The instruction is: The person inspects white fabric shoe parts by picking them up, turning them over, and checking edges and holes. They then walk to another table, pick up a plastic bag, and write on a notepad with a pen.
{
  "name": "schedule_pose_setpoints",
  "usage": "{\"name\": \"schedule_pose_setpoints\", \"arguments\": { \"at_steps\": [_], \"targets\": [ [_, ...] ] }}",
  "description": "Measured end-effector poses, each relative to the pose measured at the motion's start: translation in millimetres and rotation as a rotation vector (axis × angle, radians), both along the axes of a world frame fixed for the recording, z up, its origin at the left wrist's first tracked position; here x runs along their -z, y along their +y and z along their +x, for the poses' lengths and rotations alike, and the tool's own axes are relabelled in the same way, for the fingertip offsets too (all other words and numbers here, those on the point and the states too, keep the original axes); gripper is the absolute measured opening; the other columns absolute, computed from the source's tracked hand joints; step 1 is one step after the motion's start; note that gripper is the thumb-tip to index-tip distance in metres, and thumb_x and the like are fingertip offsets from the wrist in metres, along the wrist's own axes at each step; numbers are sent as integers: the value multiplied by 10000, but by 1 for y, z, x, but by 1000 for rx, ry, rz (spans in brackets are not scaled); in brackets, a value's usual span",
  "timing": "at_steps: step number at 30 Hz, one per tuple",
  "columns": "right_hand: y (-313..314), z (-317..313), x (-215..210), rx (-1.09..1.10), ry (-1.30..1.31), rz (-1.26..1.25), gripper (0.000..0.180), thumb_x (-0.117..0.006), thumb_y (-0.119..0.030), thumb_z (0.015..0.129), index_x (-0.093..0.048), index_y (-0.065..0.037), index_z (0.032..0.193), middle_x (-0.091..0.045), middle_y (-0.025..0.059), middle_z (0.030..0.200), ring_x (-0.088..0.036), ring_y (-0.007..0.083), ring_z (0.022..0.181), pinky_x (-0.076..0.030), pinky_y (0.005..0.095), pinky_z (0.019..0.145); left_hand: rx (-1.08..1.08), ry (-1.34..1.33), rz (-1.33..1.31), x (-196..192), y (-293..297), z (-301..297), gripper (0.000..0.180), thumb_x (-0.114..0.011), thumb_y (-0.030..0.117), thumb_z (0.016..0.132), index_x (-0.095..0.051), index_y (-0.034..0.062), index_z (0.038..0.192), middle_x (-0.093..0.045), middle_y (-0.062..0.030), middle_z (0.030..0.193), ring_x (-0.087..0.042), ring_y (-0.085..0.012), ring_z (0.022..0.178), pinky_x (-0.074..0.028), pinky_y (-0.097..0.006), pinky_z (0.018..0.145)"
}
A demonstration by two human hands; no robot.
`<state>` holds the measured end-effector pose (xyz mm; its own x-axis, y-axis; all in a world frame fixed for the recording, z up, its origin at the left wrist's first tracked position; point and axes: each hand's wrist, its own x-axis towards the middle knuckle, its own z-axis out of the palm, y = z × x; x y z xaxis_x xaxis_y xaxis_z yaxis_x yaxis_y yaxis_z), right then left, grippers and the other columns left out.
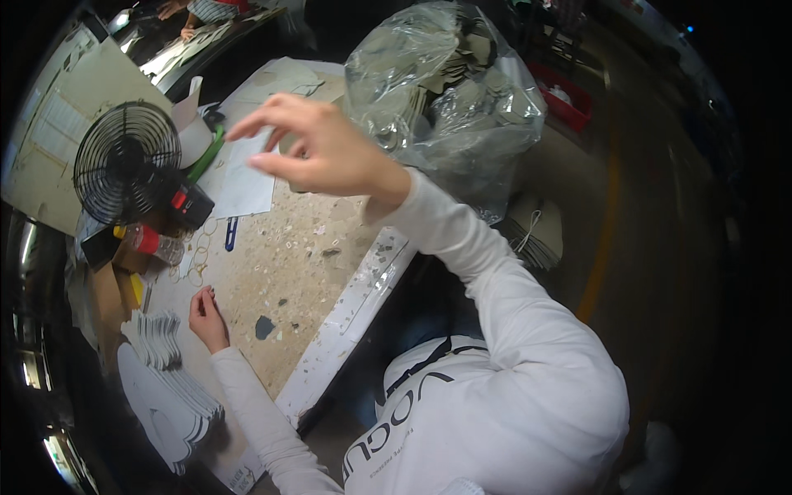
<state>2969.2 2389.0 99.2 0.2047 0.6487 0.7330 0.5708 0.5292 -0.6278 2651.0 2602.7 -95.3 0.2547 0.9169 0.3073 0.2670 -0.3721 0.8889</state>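
My right hand (326, 153) is raised over the far part of the worktable (280, 239). Its fingers are bent, with a gap between thumb and forefinger and nothing visible in them. Partly behind it lies a white paper sheet (247, 183). My left hand (209, 322) rests low at the table's left side, fingers curled together; whatever they may hold is too small to make out. Close to that hand stand stacks of white cut-out pieces, one wavy-edged (154, 340) and one larger and rounded (161, 404). A dark scrap (264, 327) lies to its right.
A black fan (126, 162), a bottle with a red label (157, 244) and a blue cutter knife (231, 234) sit at the left. A clear plastic bag of cut pieces (445, 91) bulges at the far right. Small scraps litter the tabletop. Another person's hand (188, 33) shows far off.
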Motion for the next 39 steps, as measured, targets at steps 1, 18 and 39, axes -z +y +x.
{"name": "schedule_pose_setpoints", "arguments": {
  "at_steps": [1, 18, 39],
  "targets": [
    [-22, 17, -1, 130, -81, -36, 328, -657, -217, 785, -631, -153, 1106, -564, 97, 1064, -618, 176, 868, -522, 277, 627, 3, 28, 21, 0, -1, 1, 162, -545, 131, 913, -650, 10, 936, -641, -27, 836, -556, -72, 737, -447, -208, 679],
    [-78, 293, -15, 1119, -496, -718, 507, -646, -347, 749, -559, -215, 1231, -610, 102, 1146, -535, 265, 1112, -316, 474, 980, -66, 221, 267, -12, -17, 10, 123, -575, 120, 867, -670, 45, 892, -600, -26, 770, -516, -96, 651, -402, -235, 586],
    [-101, 45, -59, 620, -680, 496, 326, -696, -199, 679, -697, -128, 996, -691, -12, 978, -620, 183, 966, -380, 344, 914, 572, -414, -637, -50, -60, 50, 494, -399, 397, 962, -535, -27, 1175, -598, -125, 1126, -579, -224, 1023, -454, -322, 898]
  ]
}}
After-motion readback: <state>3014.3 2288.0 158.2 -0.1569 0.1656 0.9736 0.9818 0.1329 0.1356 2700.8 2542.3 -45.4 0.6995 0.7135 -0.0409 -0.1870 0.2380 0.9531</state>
